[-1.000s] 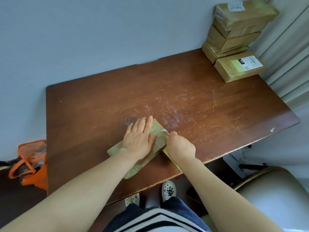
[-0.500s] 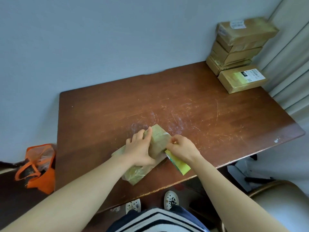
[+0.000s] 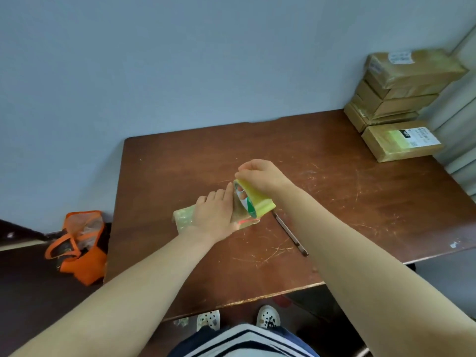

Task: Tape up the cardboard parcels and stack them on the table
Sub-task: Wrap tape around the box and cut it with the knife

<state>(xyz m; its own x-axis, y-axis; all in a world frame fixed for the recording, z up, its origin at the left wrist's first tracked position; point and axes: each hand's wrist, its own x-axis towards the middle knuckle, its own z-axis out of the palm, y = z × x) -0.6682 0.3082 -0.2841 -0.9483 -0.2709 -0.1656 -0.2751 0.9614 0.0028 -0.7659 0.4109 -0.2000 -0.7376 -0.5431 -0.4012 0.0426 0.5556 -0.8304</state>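
Left hand (image 3: 216, 215) pins the parcel (image 3: 184, 217) mid-counter (image 3: 360, 202); right hand (image 3: 260, 176) holds the tape (image 3: 253, 199) just above it.
Left fingers lie flat, hiding most of the parcel; its long axis seems to run 9 to 3 o'clock. Right fingers curl round the yellow tape. Cutter (image 3: 289, 233) at 4 o'clock; taped stack (image 3: 401, 86) and a box (image 3: 386, 148) at 2, white labels (image 3: 419, 134) unreadable. Orange bag (image 3: 79, 243) on the floor at 8.

Soft, even, fairly bright light; no hard shadows. Flat light on pale blue wall (image 3: 180, 60). Faint sheen along scratches of scuffed brown wooden table (image 3: 334, 202); dark floor (image 3: 25, 292) at left dim. Greenish glare patch on taped cardboard parcel (image 3: 381, 145) at far right. Slight motion smear on yellow tape roll (image 3: 253, 199) and right hand (image 3: 260, 173). Wide-angle stretch: table edges bow, forearms balloon toward bottom corners.
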